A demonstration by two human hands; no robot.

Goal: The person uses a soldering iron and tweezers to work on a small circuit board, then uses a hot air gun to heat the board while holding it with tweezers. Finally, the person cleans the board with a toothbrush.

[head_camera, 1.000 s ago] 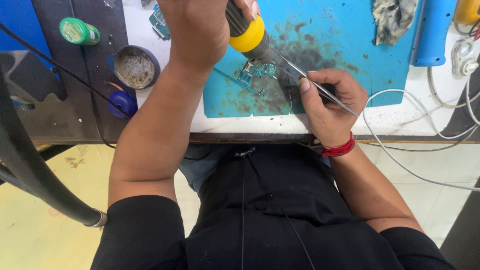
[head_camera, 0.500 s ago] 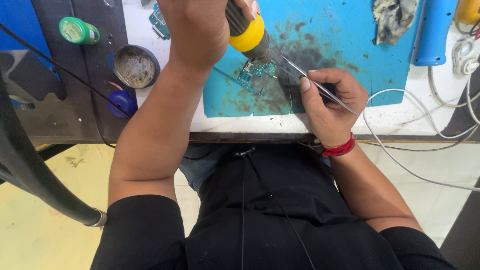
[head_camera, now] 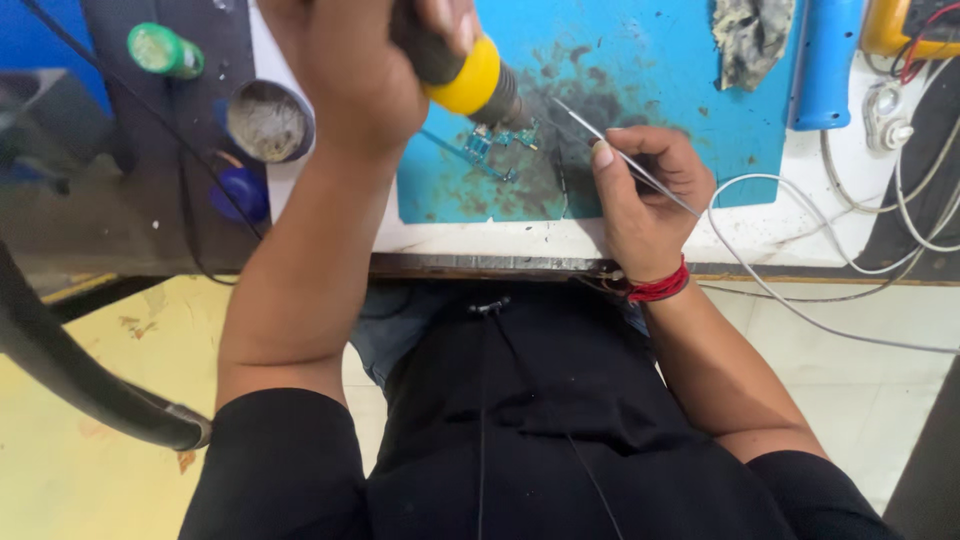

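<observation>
My left hand (head_camera: 360, 70) is closed around a black-handled heating tool with a yellow collar (head_camera: 475, 80). Its dark tip points down at a small green circuit board (head_camera: 492, 145) lying on the stained blue mat (head_camera: 650, 80). My right hand (head_camera: 645, 200), with a red thread at the wrist, pinches thin metal tweezers (head_camera: 600, 135). Their points reach toward the board from the right, close to the tool's tip. The upper part of the left hand is cut off by the frame's top edge.
A round tin of grey paste (head_camera: 268, 120), a green bottle (head_camera: 165, 50) and a blue cap (head_camera: 240, 192) sit left of the mat. A dirty rag (head_camera: 750, 35), a blue handle (head_camera: 825, 60), a yellow meter (head_camera: 900, 25) and white cables (head_camera: 850, 210) lie at the right. A black hose (head_camera: 70, 370) curves low left.
</observation>
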